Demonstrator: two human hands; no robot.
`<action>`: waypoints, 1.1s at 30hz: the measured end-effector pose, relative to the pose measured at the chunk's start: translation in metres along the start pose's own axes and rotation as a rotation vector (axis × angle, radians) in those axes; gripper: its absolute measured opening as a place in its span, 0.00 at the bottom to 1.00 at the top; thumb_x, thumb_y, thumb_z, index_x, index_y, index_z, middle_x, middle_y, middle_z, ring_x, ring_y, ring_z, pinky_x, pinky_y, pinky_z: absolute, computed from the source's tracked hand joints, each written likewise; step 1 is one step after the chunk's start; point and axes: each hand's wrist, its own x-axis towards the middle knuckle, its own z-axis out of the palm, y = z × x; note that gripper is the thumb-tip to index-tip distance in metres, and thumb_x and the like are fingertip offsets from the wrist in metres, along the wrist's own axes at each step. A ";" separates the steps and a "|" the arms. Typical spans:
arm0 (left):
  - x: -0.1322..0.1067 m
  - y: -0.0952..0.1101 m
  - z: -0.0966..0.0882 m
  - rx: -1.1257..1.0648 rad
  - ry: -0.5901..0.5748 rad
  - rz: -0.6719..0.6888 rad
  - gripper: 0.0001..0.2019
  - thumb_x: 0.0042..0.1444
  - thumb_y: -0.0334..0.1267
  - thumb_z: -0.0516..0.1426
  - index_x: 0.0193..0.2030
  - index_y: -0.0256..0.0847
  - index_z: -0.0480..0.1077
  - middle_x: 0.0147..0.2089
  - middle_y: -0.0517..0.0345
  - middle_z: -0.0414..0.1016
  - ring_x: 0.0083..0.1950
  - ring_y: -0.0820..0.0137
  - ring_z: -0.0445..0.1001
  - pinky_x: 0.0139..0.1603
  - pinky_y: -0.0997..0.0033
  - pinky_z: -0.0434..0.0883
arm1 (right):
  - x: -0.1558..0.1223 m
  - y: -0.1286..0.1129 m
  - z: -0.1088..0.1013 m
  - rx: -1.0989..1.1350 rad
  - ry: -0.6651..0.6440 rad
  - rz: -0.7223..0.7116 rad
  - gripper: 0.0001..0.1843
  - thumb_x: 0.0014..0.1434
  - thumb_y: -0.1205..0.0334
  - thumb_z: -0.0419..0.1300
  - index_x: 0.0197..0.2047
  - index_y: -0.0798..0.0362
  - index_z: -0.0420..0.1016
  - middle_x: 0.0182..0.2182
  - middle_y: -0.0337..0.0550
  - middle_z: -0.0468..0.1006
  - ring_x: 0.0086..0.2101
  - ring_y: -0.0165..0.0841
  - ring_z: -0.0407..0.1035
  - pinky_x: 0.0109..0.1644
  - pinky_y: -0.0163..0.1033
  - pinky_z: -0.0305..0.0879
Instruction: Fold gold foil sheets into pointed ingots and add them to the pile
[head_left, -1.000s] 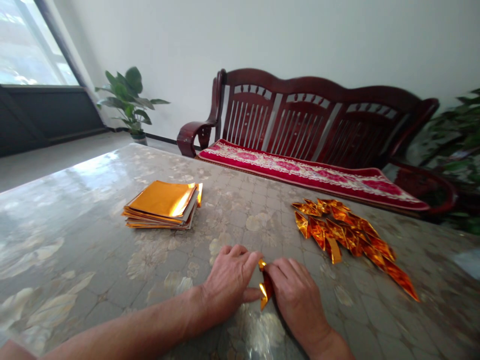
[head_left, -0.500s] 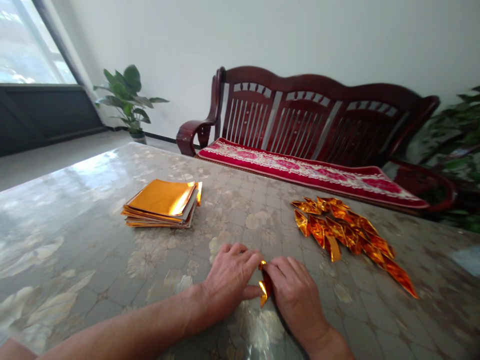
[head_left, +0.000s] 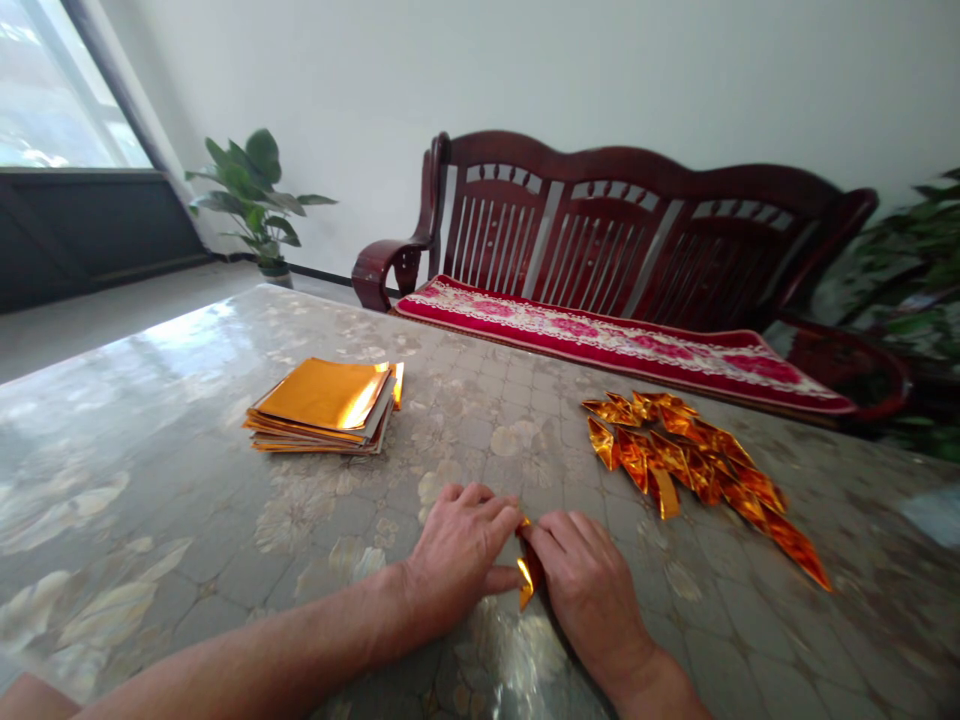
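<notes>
A small folded piece of gold foil paper (head_left: 528,578) stands between my hands, low on the patterned tabletop (head_left: 420,400). My left hand (head_left: 469,545) is closed on its left side, with the thumb against the lower part and the fingers at the top. From the right, my right hand (head_left: 589,585) grips the same piece, its curled fingers covering much of it. To the left lies a stack of square gold foil sheets (head_left: 322,400). Folded gold foil pieces (head_left: 697,460) sit in overlapping rows at the right.
Behind the table stands a dark red wooden bench (head_left: 585,220) with a red floral cushion (head_left: 600,335). A potted plant (head_left: 262,200) is at the back left, and more foliage (head_left: 930,290) shows at the right edge. A pale translucent item (head_left: 934,518) lies at the table's right.
Almost nothing differs. My fingers have shifted very slightly around the folded foil paper, and the stack and folded pieces stay in place.
</notes>
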 end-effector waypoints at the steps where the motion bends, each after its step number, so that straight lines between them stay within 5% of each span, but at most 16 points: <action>1: 0.000 0.000 0.000 -0.004 -0.001 -0.002 0.24 0.52 0.49 0.67 0.53 0.45 0.67 0.56 0.55 0.75 0.56 0.57 0.69 0.52 0.59 0.64 | 0.000 0.000 0.000 -0.002 0.003 -0.001 0.12 0.67 0.71 0.52 0.37 0.52 0.74 0.31 0.42 0.71 0.34 0.37 0.61 0.39 0.41 0.53; 16: 0.000 -0.003 0.008 -0.077 0.055 -0.116 0.34 0.46 0.50 0.70 0.56 0.44 0.64 0.49 0.55 0.77 0.52 0.58 0.70 0.50 0.61 0.64 | 0.000 -0.003 0.001 0.022 -0.010 0.012 0.09 0.62 0.73 0.57 0.34 0.51 0.73 0.30 0.41 0.70 0.34 0.37 0.61 0.39 0.42 0.52; 24: -0.001 -0.001 0.003 0.037 0.025 0.045 0.26 0.52 0.49 0.67 0.56 0.48 0.67 0.58 0.57 0.74 0.56 0.57 0.69 0.54 0.57 0.64 | 0.001 -0.005 -0.005 0.038 -0.023 -0.007 0.08 0.59 0.74 0.59 0.35 0.51 0.73 0.31 0.41 0.72 0.34 0.37 0.61 0.39 0.43 0.53; 29: -0.001 -0.004 0.011 0.129 0.066 0.147 0.23 0.57 0.49 0.64 0.55 0.42 0.69 0.65 0.53 0.68 0.62 0.55 0.66 0.61 0.54 0.62 | 0.001 -0.005 -0.006 0.065 -0.034 0.013 0.08 0.57 0.74 0.60 0.31 0.51 0.72 0.30 0.41 0.72 0.33 0.37 0.62 0.39 0.42 0.53; 33: 0.000 -0.007 0.022 0.147 0.129 0.240 0.23 0.56 0.46 0.65 0.54 0.36 0.70 0.60 0.50 0.73 0.62 0.57 0.66 0.64 0.59 0.61 | 0.001 -0.002 -0.010 0.148 -0.089 0.065 0.10 0.57 0.75 0.58 0.30 0.51 0.75 0.30 0.41 0.74 0.34 0.36 0.65 0.39 0.41 0.56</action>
